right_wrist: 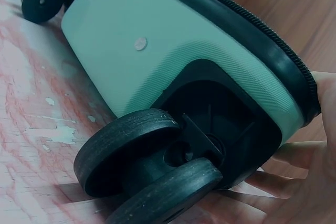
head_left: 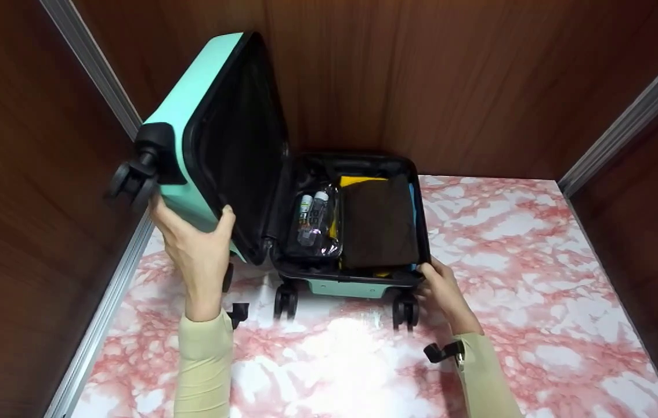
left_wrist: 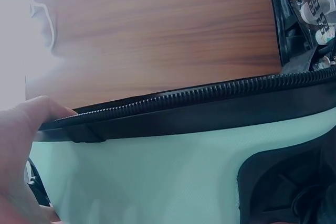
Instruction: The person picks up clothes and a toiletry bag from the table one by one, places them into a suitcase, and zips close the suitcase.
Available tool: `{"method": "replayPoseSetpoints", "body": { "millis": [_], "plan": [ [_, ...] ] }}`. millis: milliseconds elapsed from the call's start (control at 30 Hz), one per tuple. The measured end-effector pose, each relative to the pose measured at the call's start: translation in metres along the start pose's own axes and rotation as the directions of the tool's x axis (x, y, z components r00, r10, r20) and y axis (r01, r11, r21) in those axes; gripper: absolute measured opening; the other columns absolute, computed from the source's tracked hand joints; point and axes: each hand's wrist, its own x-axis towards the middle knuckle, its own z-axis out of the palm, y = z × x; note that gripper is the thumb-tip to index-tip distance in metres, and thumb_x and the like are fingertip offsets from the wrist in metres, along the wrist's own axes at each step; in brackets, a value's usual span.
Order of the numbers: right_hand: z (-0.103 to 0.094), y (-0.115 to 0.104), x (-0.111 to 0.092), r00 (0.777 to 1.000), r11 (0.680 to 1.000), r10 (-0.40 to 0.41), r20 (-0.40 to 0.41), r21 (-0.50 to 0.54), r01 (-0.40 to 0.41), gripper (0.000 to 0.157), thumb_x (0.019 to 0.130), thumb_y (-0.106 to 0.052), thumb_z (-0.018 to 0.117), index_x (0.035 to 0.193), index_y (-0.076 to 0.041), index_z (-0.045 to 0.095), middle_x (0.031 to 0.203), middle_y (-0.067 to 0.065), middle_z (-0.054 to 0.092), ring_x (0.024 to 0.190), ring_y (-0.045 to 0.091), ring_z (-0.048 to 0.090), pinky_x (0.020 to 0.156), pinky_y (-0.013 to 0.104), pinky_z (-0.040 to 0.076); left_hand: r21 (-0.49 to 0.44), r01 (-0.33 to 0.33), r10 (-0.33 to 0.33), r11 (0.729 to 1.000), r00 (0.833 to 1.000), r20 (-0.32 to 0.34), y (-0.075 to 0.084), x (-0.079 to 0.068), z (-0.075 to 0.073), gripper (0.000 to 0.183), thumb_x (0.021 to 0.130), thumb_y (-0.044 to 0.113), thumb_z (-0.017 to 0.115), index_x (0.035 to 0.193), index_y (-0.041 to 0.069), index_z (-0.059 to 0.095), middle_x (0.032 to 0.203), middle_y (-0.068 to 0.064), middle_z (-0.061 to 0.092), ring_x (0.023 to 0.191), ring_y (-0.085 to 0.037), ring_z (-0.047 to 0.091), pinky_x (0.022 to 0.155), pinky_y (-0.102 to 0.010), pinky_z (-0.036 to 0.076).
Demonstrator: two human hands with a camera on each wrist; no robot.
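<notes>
A mint-green suitcase point(head_left: 201, 75) stands opened on the floor, its lid half tilted up at the left. My left hand point(head_left: 198, 249) grips the lid's near edge, thumb over the black zipper rim point(left_wrist: 210, 92) and fingers around the green shell. With my right hand point(head_left: 448, 293) I hold the near right corner of the base half, thumb on its rim. In the right wrist view, the fingers point(right_wrist: 278, 184) curl under that corner beside a black double wheel point(right_wrist: 126, 135). Inside the base lie a clear zip pouch point(head_left: 332, 247) with small bottles and a dark folded cloth point(head_left: 381, 226).
Yellow cloth point(head_left: 358, 180) and a blue edge point(head_left: 412, 200) show around the dark cloth. Brown wood-grain panels point(head_left: 422, 87) rise behind and at both sides. The floor point(head_left: 509, 232) has a red-and-white marbled pattern. Black mounts sit at both wrists.
</notes>
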Motion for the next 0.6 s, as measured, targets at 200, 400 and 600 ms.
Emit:
{"method": "replayPoseSetpoints", "body": {
  "millis": [200,400,600],
  "plan": [
    [0.001,0.001,0.000,1.000,1.000,-0.016,-0.010,0.001,0.016,0.032,0.096,-0.008,0.051,0.124,0.006,0.060,0.096,0.015,0.069,0.082,0.021,0.070,0.077,0.043,0.058,0.030,-0.037,0.037,0.999,0.999,0.010,0.004,-0.003,0.002,0.101,0.081,0.033,0.084,0.159,0.006,0.027,0.160,-0.013,0.029,0.143,-0.020,0.033,0.112,-0.042,0.035],
    [0.000,0.002,0.001,1.000,1.000,-0.021,-0.020,-0.002,0.021,0.030,0.095,-0.007,0.051,0.120,0.007,0.060,0.093,0.015,0.068,0.079,0.021,0.069,0.075,0.042,0.058,0.062,-0.068,0.067,0.996,0.998,0.005,0.008,-0.006,0.004,0.100,0.081,0.033,0.084,0.157,0.003,0.028,0.158,-0.016,0.031,0.143,-0.020,0.033,0.111,-0.041,0.036],
    [0.000,0.003,0.002,1.000,1.000,-0.019,-0.019,0.011,0.019,0.030,0.095,-0.007,0.050,0.120,0.006,0.060,0.094,0.015,0.068,0.079,0.021,0.069,0.074,0.042,0.058,0.062,-0.096,0.096,0.993,0.995,-0.006,0.011,-0.007,0.006,0.098,0.079,0.031,0.085,0.155,0.000,0.031,0.155,-0.019,0.035,0.141,-0.025,0.037,0.111,-0.043,0.036]
  ]
}}
